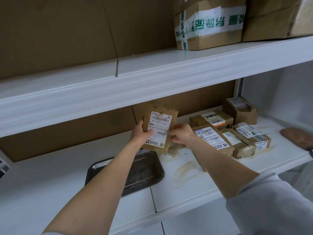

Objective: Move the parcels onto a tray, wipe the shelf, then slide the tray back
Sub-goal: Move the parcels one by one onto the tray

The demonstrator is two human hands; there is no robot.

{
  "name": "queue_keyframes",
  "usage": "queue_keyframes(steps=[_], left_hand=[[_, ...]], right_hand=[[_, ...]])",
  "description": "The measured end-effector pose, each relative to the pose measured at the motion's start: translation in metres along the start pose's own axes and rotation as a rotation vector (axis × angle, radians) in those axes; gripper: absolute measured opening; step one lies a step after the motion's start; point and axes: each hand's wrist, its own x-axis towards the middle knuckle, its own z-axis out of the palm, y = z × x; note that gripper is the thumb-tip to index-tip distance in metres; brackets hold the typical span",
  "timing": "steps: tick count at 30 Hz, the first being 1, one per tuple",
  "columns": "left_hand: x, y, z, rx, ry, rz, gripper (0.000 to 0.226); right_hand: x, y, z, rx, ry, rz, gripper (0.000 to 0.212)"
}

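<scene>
Parcel (158,128) is held up off the shelf (186,187), label facing the camera, long axis near upright and tilted a little. It is grasped by both hands: left hand (141,133) is wrapped on its left edge, thumb laid across the label; right hand (180,133) is clamped on its right edge. Neither hand is free.

Tray (157,173) is taken as landmark. Held parcel is directly above the tray's far edge, not touching it. Tray is empty as far as can be seen, though part of it is hidden under the left forearm. Left hand is the nearer one to the tray; right hand is reached across from the tray's right.

Remaining parcels (225,133) are clustered to the right of the tray and further back, well apart from it, several touching each other. Beige smears (184,168) are seen on the shelf just right of the tray, between it and the cluster.

Judged step: first parcel being carried to the tray; task is early. Next move is judged to call for a short drop down and toward the camera, with the parcel laid flat so its long axis fits the tray.
</scene>
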Motion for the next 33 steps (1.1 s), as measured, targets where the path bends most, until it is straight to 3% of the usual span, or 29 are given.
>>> queue_keyframes(steps=[8, 12, 15, 18, 28, 30, 33], left_hand=[[-0.005, 0.018, 0.008, 0.113, 0.130, -0.026, 0.052], [-0.010, 0.027, 0.016, 0.071, 0.095, -0.065, 0.086], [-0.012, 0.031, 0.022, 0.133, 0.092, -0.091, 0.121], [-0.012, 0.034, 0.027, 0.156, 0.051, -0.114, 0.135], [-0.016, 0.040, 0.027, 0.201, 0.070, -0.143, 0.131], [-0.012, 0.035, 0.025, 0.134, 0.042, -0.176, 0.125], [-0.002, 0.024, 0.020, -0.038, -0.020, -0.225, 0.104]], right_hand=[[0.006, -0.010, -0.001, -0.056, 0.117, -0.032, 0.032], [0.001, -0.016, -0.001, -0.077, 0.168, -0.069, 0.018], [-0.002, -0.019, 0.000, -0.148, 0.182, -0.099, 0.019], [-0.005, -0.022, 0.000, -0.207, 0.191, -0.141, 0.021], [-0.017, -0.026, 0.003, -0.260, 0.119, -0.215, 0.017], [-0.019, -0.028, 0.001, -0.221, 0.086, -0.208, 0.015], [-0.020, -0.032, -0.004, -0.232, 0.136, -0.211, 0.027]])
